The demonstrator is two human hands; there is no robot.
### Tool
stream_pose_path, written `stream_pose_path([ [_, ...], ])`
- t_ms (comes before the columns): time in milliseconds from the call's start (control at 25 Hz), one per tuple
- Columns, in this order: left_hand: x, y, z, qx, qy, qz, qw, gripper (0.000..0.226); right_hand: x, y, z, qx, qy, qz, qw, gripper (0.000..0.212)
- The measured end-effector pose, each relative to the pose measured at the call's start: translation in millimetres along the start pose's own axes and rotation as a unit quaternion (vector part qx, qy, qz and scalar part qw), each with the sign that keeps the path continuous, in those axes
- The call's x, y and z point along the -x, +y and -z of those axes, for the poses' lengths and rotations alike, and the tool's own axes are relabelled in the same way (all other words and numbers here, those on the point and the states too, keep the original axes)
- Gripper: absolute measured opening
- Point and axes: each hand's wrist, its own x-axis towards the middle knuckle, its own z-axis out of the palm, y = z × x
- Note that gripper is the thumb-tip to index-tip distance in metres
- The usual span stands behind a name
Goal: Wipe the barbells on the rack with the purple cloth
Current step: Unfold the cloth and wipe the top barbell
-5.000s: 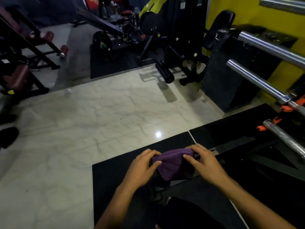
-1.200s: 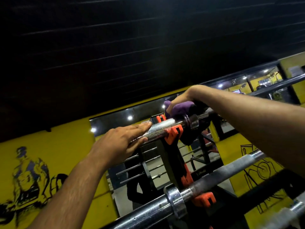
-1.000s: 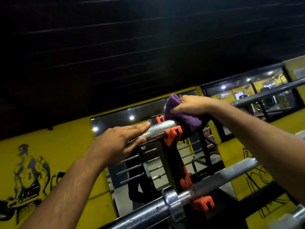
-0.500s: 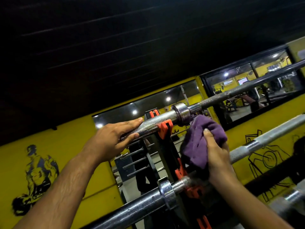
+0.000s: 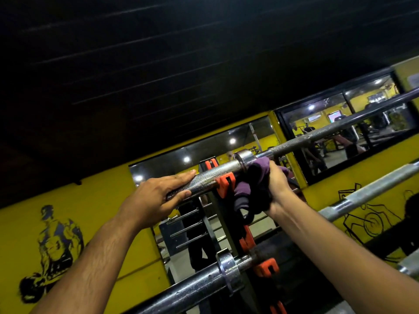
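Raised purple cloth (image 5: pixel 254 189) now wraps knurled barbell (image 5: pixel 322 132).

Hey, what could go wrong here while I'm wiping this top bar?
The purple cloth hangs loose beside the orange hook and might snag there. The left hand grips the top barbell sleeve close to that hook, so fingers could get pinched if the bar rolls.
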Motion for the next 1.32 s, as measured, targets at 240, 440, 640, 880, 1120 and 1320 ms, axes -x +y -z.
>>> stream_pose_path([
  [240,2.2,-0.2,-1.0,-0.002,-0.002,0.006,1.0,0.056,30.8,-9.9,13.4,0.054,-0.021,0.102,0.993,0.021],
  [440,2.2,5.4,2.6,0.011,-0.013,0.025,1.0,0.06,18.1,-55.8,-5.5,0.418,0.008,0.626,0.658,0.026],
  [640,2.7,6.6,6.0,0.012,-0.025,0.036,0.999,0.055,-0.4,-26.2,23.1,0.671,-0.037,0.542,0.505,0.044],
  [880,7.8,13.7,5.9,-0.036,-0.089,0.067,0.993,0.059,50.7,-94.1,10.6,0.776,-0.149,0.315,0.526,0.038],
  [1120,52.6,16.8,7.9,-0.007,-0.008,0.159,0.987,0.068,59.6,-121.2,-34.3,0.626,-0.114,0.539,0.552,0.025],
  [1320,51.7,21.2,13.0,0.009,-0.018,0.172,0.985,0.056,27.7,-64.2,-73.4,0.794,-0.19,0.332,0.473,0.025],
])
